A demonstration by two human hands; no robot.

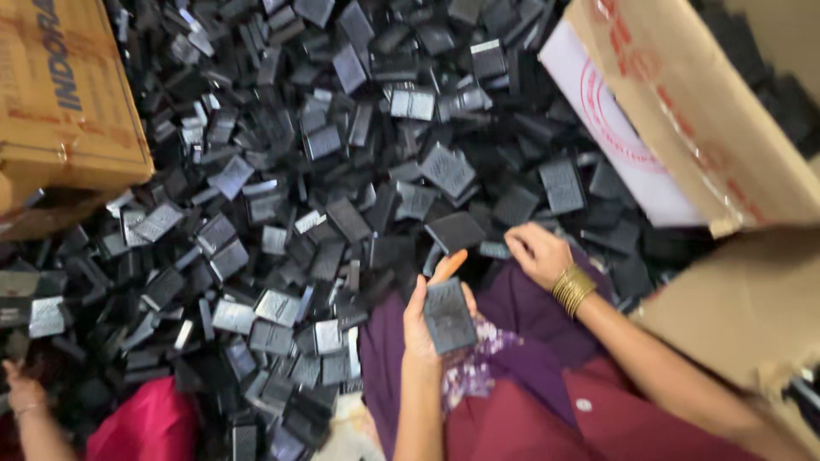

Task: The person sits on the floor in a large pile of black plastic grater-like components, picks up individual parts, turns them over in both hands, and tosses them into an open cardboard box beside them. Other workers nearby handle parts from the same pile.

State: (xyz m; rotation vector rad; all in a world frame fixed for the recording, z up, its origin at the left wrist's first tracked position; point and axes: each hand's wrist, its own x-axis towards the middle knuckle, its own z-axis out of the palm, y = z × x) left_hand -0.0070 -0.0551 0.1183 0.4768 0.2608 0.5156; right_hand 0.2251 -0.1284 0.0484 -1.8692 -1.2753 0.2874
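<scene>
One flat black plastic plate (449,314) lies in the left hand (427,320) above the lap, fingers curled round its edges. The right hand (536,252) reaches into the heap of plates (325,171), fingers bent down on a piece; its pinch cannot be told. Best to lift one piece cleanly and keep the held plate level.

Pile of flat plastic pieces (342,171) covered the floor ahead, running left to right. Left hand (427,316) sat low centre over the lap, one flat piece (449,314) lying in its palm. Right hand (538,252) was just right of it and slightly further out, at the pile's near edge, bangles (572,288) on the wrist behind it. Cardboard box (64,94) stood far left on the pile; open carton (709,128) at right. Another person's hand (24,397) was at bottom left.
</scene>
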